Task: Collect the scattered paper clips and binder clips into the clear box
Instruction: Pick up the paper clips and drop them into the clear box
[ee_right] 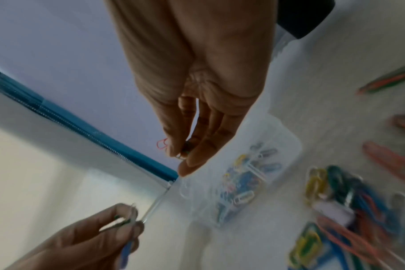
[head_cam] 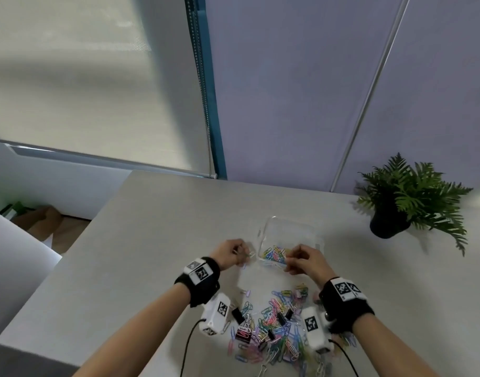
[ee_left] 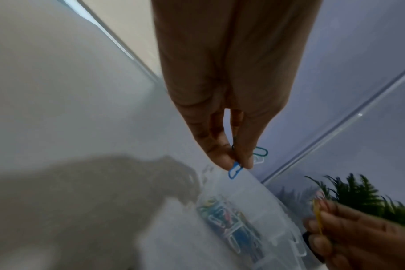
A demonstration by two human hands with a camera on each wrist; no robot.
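Head view: left hand [head_cam: 229, 254] pinches a few paper clips [ee_left: 235, 169] just left of the clear box [head_cam: 290, 235]. That box sits mid-table [head_cam: 151, 227], holding coloured clips. Right hand [head_cam: 305, 261] pinches clips at its near edge. A scattered pile [head_cam: 277, 322] lies nearer the person; potted plant [head_cam: 407, 197] far right.

- Loose paper clips [ee_right: 349, 206] on the worktop [ee_right: 220, 246] smear into coloured streaks in the right wrist view.
- Clear box [ee_left: 254, 215] contents blur together.
- Both forearms run off the head view's lower edge.
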